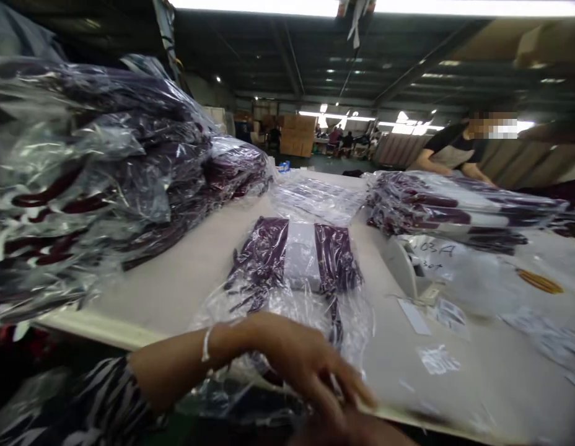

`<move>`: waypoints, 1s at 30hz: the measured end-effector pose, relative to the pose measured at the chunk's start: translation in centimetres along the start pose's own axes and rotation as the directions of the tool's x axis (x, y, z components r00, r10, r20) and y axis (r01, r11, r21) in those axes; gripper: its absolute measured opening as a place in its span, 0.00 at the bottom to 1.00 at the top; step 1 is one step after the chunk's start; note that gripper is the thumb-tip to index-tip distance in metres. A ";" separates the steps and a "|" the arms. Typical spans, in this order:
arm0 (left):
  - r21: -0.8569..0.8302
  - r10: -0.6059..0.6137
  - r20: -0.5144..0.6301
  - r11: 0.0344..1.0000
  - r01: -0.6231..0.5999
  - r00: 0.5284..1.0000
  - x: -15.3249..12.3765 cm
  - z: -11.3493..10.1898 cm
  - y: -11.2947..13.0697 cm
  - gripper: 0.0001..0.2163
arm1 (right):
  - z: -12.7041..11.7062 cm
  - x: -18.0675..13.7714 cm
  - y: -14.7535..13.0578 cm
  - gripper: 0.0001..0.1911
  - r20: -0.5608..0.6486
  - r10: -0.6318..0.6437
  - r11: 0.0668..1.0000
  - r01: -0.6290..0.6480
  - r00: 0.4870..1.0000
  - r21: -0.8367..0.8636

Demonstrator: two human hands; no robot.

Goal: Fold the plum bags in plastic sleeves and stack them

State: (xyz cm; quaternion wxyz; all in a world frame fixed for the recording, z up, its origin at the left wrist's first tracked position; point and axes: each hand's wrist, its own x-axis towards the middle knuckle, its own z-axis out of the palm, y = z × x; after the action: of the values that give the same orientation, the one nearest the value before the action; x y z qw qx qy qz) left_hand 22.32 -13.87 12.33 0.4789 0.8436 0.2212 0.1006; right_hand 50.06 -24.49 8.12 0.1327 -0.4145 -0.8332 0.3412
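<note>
The right hand (357, 428) blurs at the bottom edge; its fingers can't be made out. The left hand (301, 356) angles toward it, fingers bent down and slightly parted; whether they pinch anything, I can't tell. Just beyond, the folded maroon garment (269, 248) lies inside a slack clear plastic bag (287, 306) on the table (176, 272); light, even smoothing should keep its folds square.

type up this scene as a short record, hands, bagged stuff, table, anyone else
left hand: near the table's close edge, fingers pointing down, grip unclear
right hand: blurred, cut off by the picture's bottom
centre: purple-and-pale bagged item on the table
left: tall bagged pile
right: lower bagged pile
beyond: co-worker behind the lower pile
</note>
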 end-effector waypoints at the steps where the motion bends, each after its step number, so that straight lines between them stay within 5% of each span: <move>1: 0.039 -0.046 -0.112 0.998 0.051 0.993 -1.8 -2.0 -0.5 0.28 | -0.4 1.3 -0.1 0.24 -0.052 0.020 0.999 -0.019 0.998 0.037; 3: 0.177 -0.137 -0.424 0.957 0.230 0.895 -4.7 -5.8 -2.8 0.27 | -2.0 3.8 1.1 0.27 -0.303 0.141 0.988 -0.117 0.942 0.098; 6: 0.386 -0.260 -0.676 0.673 0.631 0.690 -7.7 -7.6 -8.3 0.32 | -3.8 8.2 5.8 0.32 -0.713 0.289 0.939 -0.335 0.639 0.080; 7: 0.421 -0.322 -0.676 0.569 0.707 0.662 -8.4 -7.1 -10.4 0.35 | -3.6 9.8 7.6 0.36 -0.751 0.284 0.915 -0.404 0.596 0.026; 11: 0.488 -0.414 -0.648 0.418 0.766 0.639 -9.3 -4.5 -16.4 0.36 | 0.5 15.2 12.6 0.29 -0.630 0.291 0.837 -0.511 0.720 -0.197; 15: 0.467 -0.410 -0.668 0.420 0.778 0.621 -7.5 -6.4 -17.9 0.35 | 1.7 18.2 13.5 0.22 -0.510 0.246 0.786 -0.478 0.824 -0.392; 20: 0.433 -0.431 -0.656 0.457 0.777 0.619 -8.4 -7.8 -18.0 0.35 | -1.3 15.2 16.2 0.27 -0.581 0.194 0.796 -0.473 0.790 -0.378; 23: 0.419 -0.469 -0.619 0.482 0.770 0.630 -13.7 -5.6 -17.0 0.31 | -3.4 8.7 19.8 0.24 -0.543 0.233 0.808 -0.471 0.807 -0.354; 26: 0.374 -0.508 -0.497 0.606 0.702 0.704 -18.7 -4.4 -14.2 0.26 | -6.2 3.8 21.3 0.19 -0.388 0.425 0.778 -0.549 0.818 -0.305; 28: 0.342 -0.479 -0.482 0.668 0.661 0.734 -18.9 -5.4 -11.7 0.21 | -8.1 4.2 19.8 0.21 -0.385 0.470 0.756 -0.588 0.794 -0.288; 30: 0.395 -0.346 -0.571 0.680 0.618 0.745 -15.6 -7.7 -9.9 0.21 | -9.4 8.0 16.7 0.27 -0.505 0.392 0.774 -0.572 0.769 -0.271</move>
State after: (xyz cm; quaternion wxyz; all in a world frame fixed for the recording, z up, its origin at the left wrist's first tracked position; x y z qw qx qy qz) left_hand 2.89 -10.93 8.57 0.1529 0.8051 0.5661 0.0895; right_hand 59.82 -6.85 3.21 0.1244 -0.7002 -0.6979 0.0842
